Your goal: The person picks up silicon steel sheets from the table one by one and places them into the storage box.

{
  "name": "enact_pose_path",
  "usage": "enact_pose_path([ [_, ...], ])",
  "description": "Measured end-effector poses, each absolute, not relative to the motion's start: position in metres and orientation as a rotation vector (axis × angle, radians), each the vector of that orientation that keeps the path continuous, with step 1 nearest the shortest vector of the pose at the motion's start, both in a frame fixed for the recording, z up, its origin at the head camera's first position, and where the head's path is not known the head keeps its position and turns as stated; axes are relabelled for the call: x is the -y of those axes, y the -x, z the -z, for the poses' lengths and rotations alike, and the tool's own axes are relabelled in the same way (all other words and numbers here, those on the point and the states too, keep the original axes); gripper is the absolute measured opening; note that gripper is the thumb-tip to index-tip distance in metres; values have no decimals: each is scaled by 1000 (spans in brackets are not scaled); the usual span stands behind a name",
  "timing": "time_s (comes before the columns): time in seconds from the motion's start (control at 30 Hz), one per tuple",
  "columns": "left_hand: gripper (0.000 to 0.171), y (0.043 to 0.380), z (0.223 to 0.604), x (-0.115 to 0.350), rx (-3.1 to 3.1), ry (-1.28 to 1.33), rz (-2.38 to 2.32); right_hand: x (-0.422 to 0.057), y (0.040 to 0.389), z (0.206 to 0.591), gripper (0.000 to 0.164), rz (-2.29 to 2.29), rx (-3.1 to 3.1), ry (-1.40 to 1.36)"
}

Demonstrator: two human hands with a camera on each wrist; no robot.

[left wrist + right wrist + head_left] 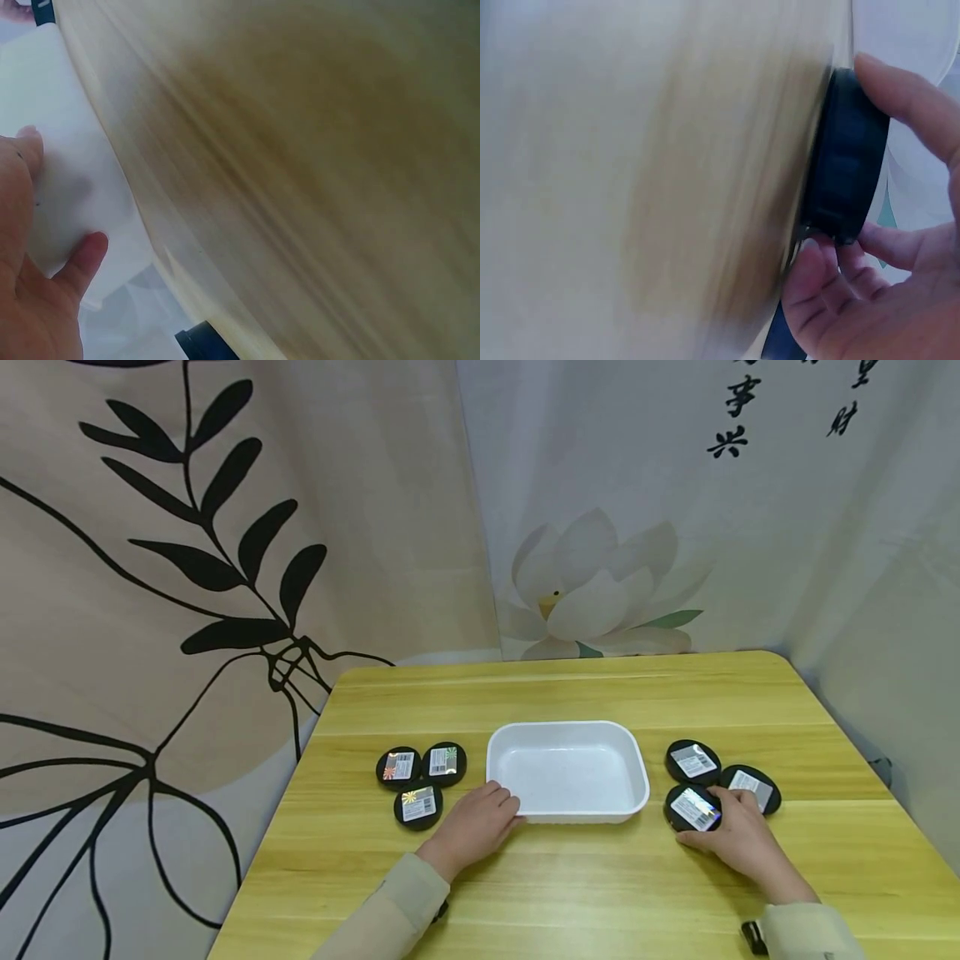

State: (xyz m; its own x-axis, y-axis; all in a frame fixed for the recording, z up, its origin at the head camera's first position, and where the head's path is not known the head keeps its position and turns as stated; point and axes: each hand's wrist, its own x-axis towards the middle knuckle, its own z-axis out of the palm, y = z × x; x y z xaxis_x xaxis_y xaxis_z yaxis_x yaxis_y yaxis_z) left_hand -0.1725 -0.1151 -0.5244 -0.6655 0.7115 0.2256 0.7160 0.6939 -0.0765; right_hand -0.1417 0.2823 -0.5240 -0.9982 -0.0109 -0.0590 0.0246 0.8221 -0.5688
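"Head view first. Where did the white tray (570, 768) sit?"

"Mid-table, hollow side up, on the wood-grain table (570, 893). One group of three black discs lay at its 9 o'clock, another three at its 3 o'clock."

"Left hand (474, 825)?"

"At the tray's 8 o'clock corner. Fingers bent over the rim; it gripped that corner. Left wrist view agreed: two digits lay against the white wall, a little apart."

"Right hand (738, 839)?"

"Around the near disc (693, 810) of the 3 o'clock group. Thumb at the disc's 6 o'clock edge, fingers at about 1 o'clock, spread just as wide as the disc. Right wrist view showed the dark side wall pinched between the digits."

"Was it raised?"

"Could not tell; its lower edge was close to the wood."

"Neighbours?"

"Upper disc (692, 761) at its 12 o'clock, side disc (753, 787) at its 2 o'clock, partly behind the fingers. Pale labels faced up."

"And the other group?"

"Set close together: first disc (398, 767) at 10 o'clock of the group, second disc (444, 764) at 2, third disc (418, 806) at 6. Labels up there too."

"Background?"

"Cloth backdrop (390, 527) at 12 o'clock, printed with dark leaves (265, 537) and a pale flower (600, 602)."
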Motion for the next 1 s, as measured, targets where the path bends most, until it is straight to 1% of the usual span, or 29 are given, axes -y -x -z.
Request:
enact_pose_path([
  [0.2,25,173,526,115,2682,1141,35,-281,140,520,109,955,-2914,-18],
  [0.43,23,173,524,116,2653,1159,50,-280,141,517,104,1046,-2904,-24],
  [1.0,19,175,525,117,2657,1188,91,-276,142,501,106,1046,-2924,-22],
])
